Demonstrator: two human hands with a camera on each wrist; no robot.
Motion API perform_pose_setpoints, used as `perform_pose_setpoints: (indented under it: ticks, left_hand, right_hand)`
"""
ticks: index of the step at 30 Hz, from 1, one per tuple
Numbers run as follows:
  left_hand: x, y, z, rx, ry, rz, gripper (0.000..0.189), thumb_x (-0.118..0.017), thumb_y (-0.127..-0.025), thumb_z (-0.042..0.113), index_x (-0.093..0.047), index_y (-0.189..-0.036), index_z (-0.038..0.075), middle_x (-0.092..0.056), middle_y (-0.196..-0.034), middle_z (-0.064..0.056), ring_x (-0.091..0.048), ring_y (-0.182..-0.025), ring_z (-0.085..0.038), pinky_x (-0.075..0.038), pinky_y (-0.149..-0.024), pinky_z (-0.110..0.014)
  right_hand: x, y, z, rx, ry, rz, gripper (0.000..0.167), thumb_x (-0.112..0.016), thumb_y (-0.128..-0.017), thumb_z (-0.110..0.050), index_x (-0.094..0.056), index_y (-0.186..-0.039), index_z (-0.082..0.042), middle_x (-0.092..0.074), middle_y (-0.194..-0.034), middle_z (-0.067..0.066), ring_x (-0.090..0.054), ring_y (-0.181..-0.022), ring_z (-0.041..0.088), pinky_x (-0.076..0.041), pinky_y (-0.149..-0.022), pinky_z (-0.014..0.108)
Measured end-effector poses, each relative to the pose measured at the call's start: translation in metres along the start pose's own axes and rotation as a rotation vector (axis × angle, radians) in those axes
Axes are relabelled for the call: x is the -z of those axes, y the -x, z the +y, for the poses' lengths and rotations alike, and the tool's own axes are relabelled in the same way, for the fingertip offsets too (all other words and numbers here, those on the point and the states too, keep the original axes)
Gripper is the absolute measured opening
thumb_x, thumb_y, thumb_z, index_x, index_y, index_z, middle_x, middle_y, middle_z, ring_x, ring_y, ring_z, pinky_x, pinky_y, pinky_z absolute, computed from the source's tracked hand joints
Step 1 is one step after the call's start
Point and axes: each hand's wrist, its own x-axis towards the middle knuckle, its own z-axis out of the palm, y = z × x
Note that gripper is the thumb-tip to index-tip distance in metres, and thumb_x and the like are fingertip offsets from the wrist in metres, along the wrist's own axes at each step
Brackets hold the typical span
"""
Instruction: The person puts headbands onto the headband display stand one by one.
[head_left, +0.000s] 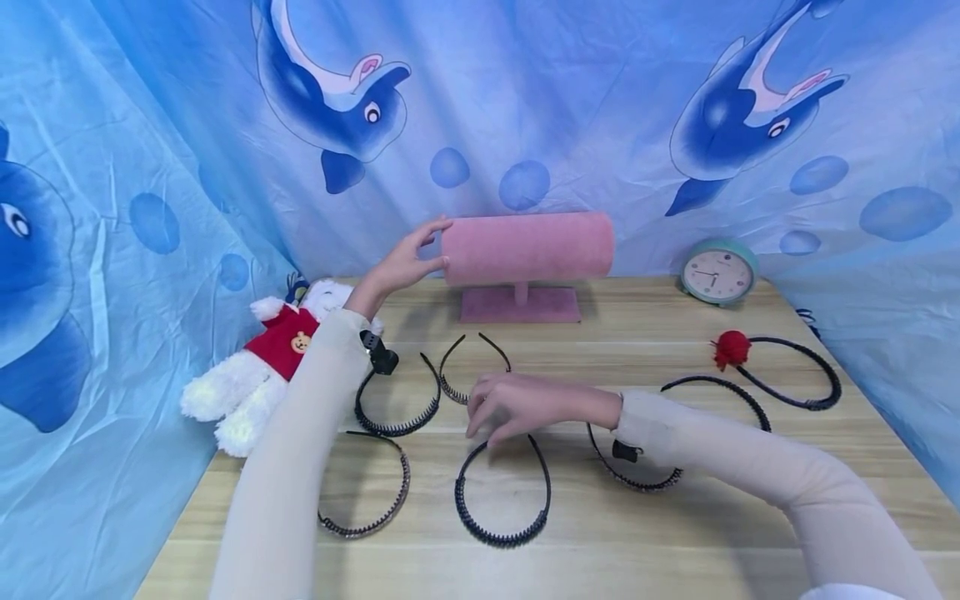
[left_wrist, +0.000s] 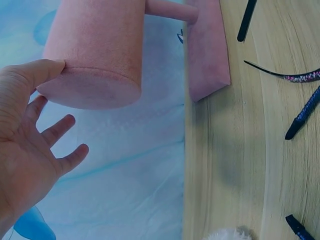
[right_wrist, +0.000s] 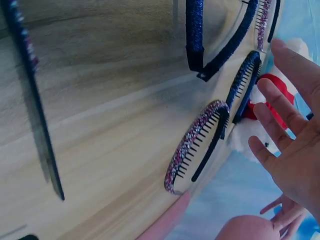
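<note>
My left hand holds the left end of a pink padded headband stand, thumb and index finger on the roll's edge. In the left wrist view the other fingers spread away from it. My right hand hovers over the middle of the table with nothing in it. Beneath and beyond it lies a glittery toothed headband, partly hidden by the hand in the head view. Closer to me is a dark toothed headband. Another dark headband and a glittery one lie to the left.
On the right lie a headband partly under my right forearm and one with a red pompom. A teal clock stands at the back right. A white plush toy in red lies left, near the dolphin-printed curtain.
</note>
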Motion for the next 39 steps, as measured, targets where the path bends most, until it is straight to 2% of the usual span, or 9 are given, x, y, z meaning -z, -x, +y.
perform_pose_setpoints:
  ticks: [4, 7, 12, 17, 24, 31, 35, 39]
  left_hand:
    - [0.001, 0.0, 0.0, -0.01, -0.001, 0.011, 0.065, -0.06, -0.103, 0.017, -0.031, -0.16, 0.017, -0.012, -0.173, -0.005, -0.021, -0.155, -0.041, -0.026, -0.124, -0.061]
    - [0.001, -0.001, -0.001, -0.004, -0.006, 0.009, 0.065, -0.06, -0.103, 0.017, -0.03, -0.16, 0.018, -0.012, -0.173, -0.003, -0.021, -0.155, -0.041, -0.026, -0.124, -0.061]
    - [0.0, -0.002, -0.002, -0.004, -0.009, 0.001, 0.065, -0.06, -0.103, 0.017, -0.03, -0.161, 0.018, -0.013, -0.173, -0.001, -0.022, -0.155, -0.039, -0.025, -0.124, -0.061]
    - [-0.001, -0.001, 0.0, -0.017, -0.007, 0.01, 0.064, -0.06, -0.102, 0.016, -0.032, -0.16, 0.017, -0.016, -0.173, -0.002, -0.024, -0.154, -0.039, -0.03, -0.123, -0.059]
    - [-0.001, 0.0, 0.002, -0.019, -0.012, 0.012, 0.064, -0.06, -0.102, 0.015, -0.031, -0.16, 0.016, -0.016, -0.173, -0.002, -0.024, -0.154, -0.041, -0.031, -0.122, -0.059]
    - [0.0, -0.001, 0.002, -0.026, -0.022, 0.02, 0.064, -0.06, -0.102, 0.014, -0.032, -0.159, 0.015, -0.016, -0.173, -0.004, -0.026, -0.153, -0.042, -0.033, -0.121, -0.06]
    - [-0.001, -0.001, 0.002, -0.032, -0.018, 0.017, 0.064, -0.06, -0.102, 0.013, -0.032, -0.159, 0.014, -0.016, -0.173, -0.007, -0.025, -0.153, -0.043, -0.033, -0.121, -0.06]
    - [-0.001, 0.0, 0.003, -0.027, -0.018, 0.014, 0.064, -0.06, -0.102, 0.013, -0.031, -0.16, 0.014, -0.015, -0.173, -0.008, -0.024, -0.153, -0.044, -0.036, -0.12, -0.059]
  right_hand:
    - [-0.006, -0.007, 0.0, -0.011, 0.011, -0.032, 0.029, -0.084, -0.081, -0.033, -0.08, -0.108, -0.023, -0.071, -0.11, -0.007, -0.057, -0.105, 0.007, -0.047, -0.096, 0.022]
    - [-0.012, -0.011, 0.001, -0.015, 0.023, -0.047, 0.027, -0.085, -0.08, -0.033, -0.08, -0.106, -0.025, -0.071, -0.106, -0.009, -0.056, -0.101, 0.004, -0.046, -0.093, 0.019]
    - [-0.02, -0.014, 0.003, -0.014, 0.047, -0.063, 0.026, -0.085, -0.08, -0.033, -0.08, -0.104, -0.027, -0.069, -0.102, -0.011, -0.054, -0.098, 0.002, -0.044, -0.093, 0.019]
    - [-0.024, -0.016, 0.002, -0.009, 0.053, -0.07, 0.024, -0.085, -0.08, -0.031, -0.081, -0.103, -0.026, -0.069, -0.1, -0.01, -0.053, -0.095, 0.001, -0.044, -0.094, 0.02]
    - [-0.026, -0.017, 0.004, 0.01, 0.083, -0.06, 0.013, -0.083, -0.083, -0.024, -0.081, -0.096, -0.024, -0.071, -0.097, -0.011, -0.048, -0.087, 0.001, -0.041, -0.085, 0.015]
    - [-0.031, -0.018, 0.005, 0.019, 0.077, -0.07, 0.017, -0.084, -0.082, -0.028, -0.081, -0.098, -0.025, -0.07, -0.096, -0.011, -0.053, -0.09, -0.001, -0.045, -0.094, 0.018]
    - [-0.029, -0.018, 0.003, 0.001, 0.074, -0.062, 0.012, -0.083, -0.083, -0.024, -0.081, -0.095, -0.024, -0.071, -0.097, -0.01, -0.057, -0.092, 0.001, -0.046, -0.089, 0.014]
    - [-0.021, -0.017, 0.004, -0.047, 0.021, -0.074, 0.011, -0.082, -0.084, -0.018, -0.081, -0.094, -0.023, -0.071, -0.097, -0.01, -0.061, -0.09, -0.001, -0.049, -0.082, 0.01]
